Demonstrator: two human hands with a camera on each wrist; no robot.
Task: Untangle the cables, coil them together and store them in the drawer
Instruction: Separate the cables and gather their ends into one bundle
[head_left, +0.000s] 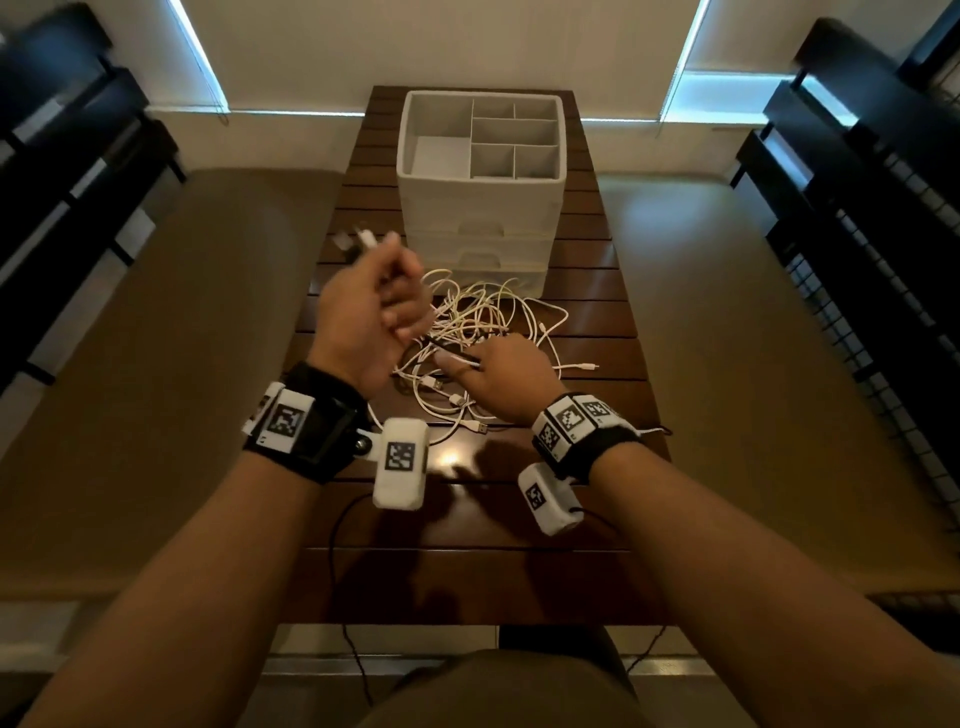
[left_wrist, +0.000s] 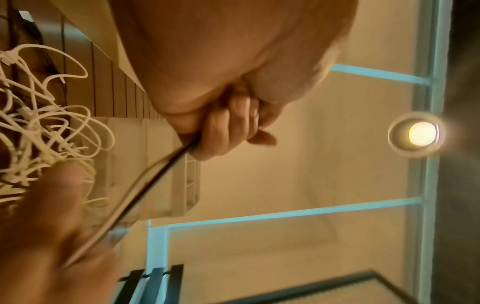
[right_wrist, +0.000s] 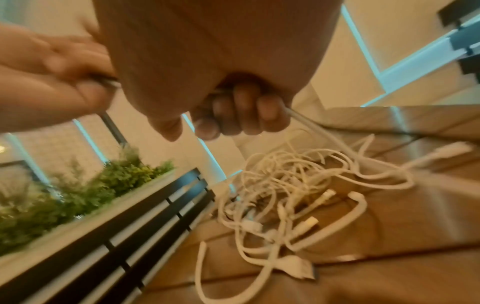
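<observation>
A tangle of white cables (head_left: 483, 322) lies on the dark slatted table (head_left: 467, 561), in front of a white drawer unit (head_left: 478, 218) whose front drawers are closed. My left hand (head_left: 376, 306) is raised left of the heap and grips a black and a white cable (left_wrist: 158, 179), with plug ends (head_left: 358, 240) sticking out past its fist. My right hand (head_left: 501, 376) is low at the near side of the heap, fingers (right_wrist: 241, 115) curled round the same strands. A short stretch of cable (head_left: 452, 354) spans between the hands. The tangle (right_wrist: 283, 195) shows several loose plugs.
The drawer unit's top is an open tray with several divided compartments (head_left: 511, 132). Dark slatted furniture (head_left: 857, 182) stands at both sides, and a planter with greenery (right_wrist: 85, 191) runs behind the one on the left. Thin black wires (head_left: 343, 597) hang over the table's near edge.
</observation>
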